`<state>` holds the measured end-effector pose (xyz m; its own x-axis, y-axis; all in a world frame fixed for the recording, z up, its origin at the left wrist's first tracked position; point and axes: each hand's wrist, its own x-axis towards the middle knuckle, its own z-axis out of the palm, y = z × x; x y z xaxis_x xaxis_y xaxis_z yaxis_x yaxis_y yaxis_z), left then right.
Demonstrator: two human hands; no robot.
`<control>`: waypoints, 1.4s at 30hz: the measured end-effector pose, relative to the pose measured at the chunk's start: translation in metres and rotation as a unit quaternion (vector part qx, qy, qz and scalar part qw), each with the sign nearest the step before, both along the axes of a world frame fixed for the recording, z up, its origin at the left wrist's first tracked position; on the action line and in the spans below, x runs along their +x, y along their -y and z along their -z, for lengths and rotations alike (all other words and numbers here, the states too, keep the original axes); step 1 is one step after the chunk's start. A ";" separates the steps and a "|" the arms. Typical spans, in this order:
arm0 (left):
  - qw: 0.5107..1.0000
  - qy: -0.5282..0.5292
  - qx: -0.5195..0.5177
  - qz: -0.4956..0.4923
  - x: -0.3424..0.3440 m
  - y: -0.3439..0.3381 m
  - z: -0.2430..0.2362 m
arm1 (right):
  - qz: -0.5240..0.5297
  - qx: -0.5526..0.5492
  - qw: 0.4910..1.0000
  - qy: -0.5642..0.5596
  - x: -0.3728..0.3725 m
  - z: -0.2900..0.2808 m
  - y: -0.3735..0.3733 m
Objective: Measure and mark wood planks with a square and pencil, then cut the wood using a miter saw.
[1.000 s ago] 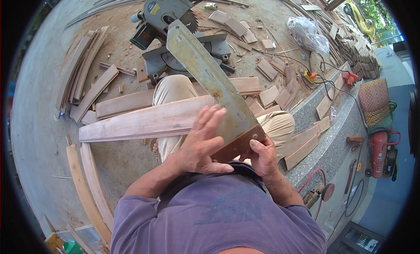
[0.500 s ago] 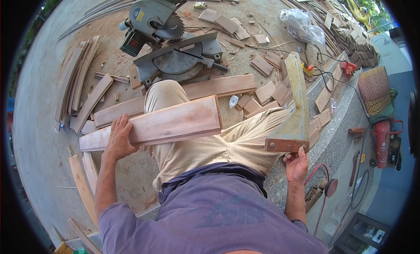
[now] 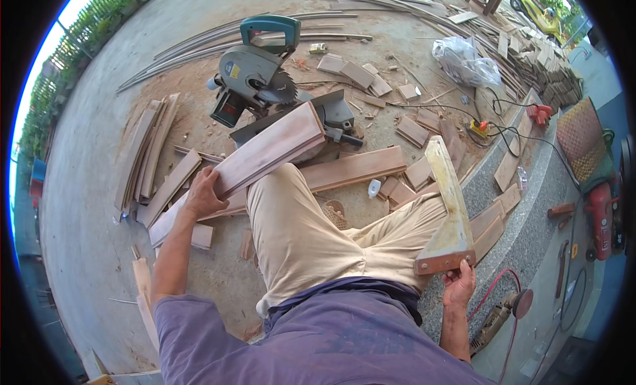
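Note:
My left hand (image 3: 204, 194) grips a wide grooved wooden board (image 3: 275, 145) near its lower left end. The board slants over my left knee, and its far right end rises in front of the miter saw (image 3: 268, 73), hiding part of the saw's base. In my right hand (image 3: 458, 287) is a carpenter's square (image 3: 453, 203), pinched at one end of its reddish-brown wooden stock. Its worn pale blade points up and away, above my right thigh. Another long board (image 3: 354, 169) lies on the ground beyond my knees.
Short wood offcuts (image 3: 412, 130) lie scattered right of the saw, near a clear plastic bag (image 3: 466, 61). Long planks (image 3: 149, 150) are stacked at the left. Black cords cross toward a red plug (image 3: 540, 113). An angle grinder (image 3: 500, 319) rests beside my right forearm.
The board in my left hand has swung away from my lap, its right end now up toward the saw. The square stays in my right hand. The view has shifted.

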<state>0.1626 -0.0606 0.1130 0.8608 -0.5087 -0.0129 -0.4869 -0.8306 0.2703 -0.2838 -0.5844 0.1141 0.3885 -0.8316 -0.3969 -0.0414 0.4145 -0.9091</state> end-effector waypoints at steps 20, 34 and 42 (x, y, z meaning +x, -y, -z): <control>0.967 -0.212 0.134 0.033 0.003 0.187 0.162 | 0.042 0.063 0.994 -0.084 -0.011 0.012 -0.004; 0.985 0.014 -0.004 0.173 -0.019 0.155 0.241 | 0.080 -0.076 0.977 -0.184 -0.015 0.024 0.022; 0.983 -0.143 -0.023 -0.113 -0.093 0.069 0.230 | -0.153 -0.124 0.956 -0.217 0.006 0.064 0.078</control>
<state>0.0693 -0.1297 -0.1170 0.9169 -0.3097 -0.2516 -0.1896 -0.8929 0.4084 -0.2775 -0.6628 0.0498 0.4730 -0.7946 -0.3807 -0.5218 0.0955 -0.8477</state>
